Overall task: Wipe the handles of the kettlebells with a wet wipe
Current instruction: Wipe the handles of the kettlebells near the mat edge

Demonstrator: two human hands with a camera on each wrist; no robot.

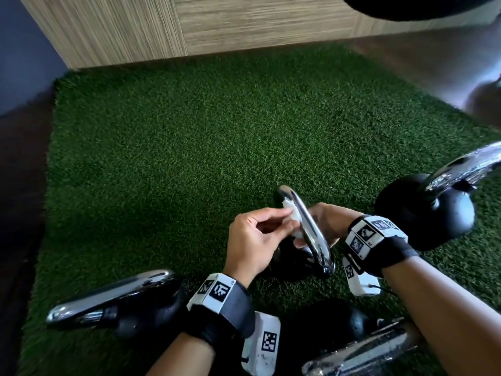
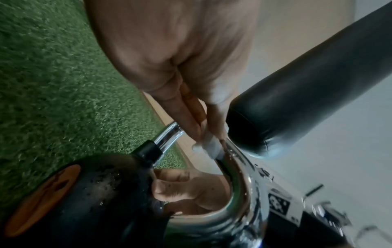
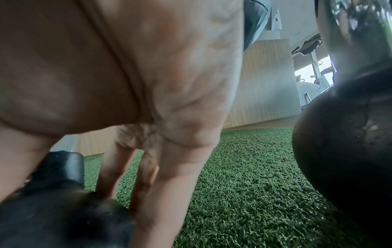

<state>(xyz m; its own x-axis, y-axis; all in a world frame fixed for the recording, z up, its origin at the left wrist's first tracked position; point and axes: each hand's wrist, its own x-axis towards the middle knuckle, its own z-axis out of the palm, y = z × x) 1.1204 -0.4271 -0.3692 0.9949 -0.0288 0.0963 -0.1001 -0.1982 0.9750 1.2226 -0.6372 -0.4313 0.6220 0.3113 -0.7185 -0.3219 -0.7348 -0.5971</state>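
Observation:
A black kettlebell (image 1: 292, 263) with a chrome handle (image 1: 309, 229) stands on the green turf at centre. My left hand (image 1: 257, 237) pinches a white wet wipe (image 1: 294, 213) against the handle's left side; in the left wrist view the wipe (image 2: 208, 146) sits under my fingertips on the handle's curve (image 2: 239, 169). My right hand (image 1: 325, 221) reaches in from the other side and holds the kettlebell below the handle. Its thumb and fingers (image 3: 148, 176) straddle the black handle base (image 3: 61, 167), and its fingers (image 2: 180, 186) show through the loop.
Three more chrome-handled kettlebells stand close by: left (image 1: 116, 302), right (image 1: 428, 210) and near front (image 1: 360, 346). A black padded roll (image 2: 307, 94) hangs just past the handle. A wood-panelled wall (image 1: 189, 25) borders the turf mat (image 1: 217, 131) at the back.

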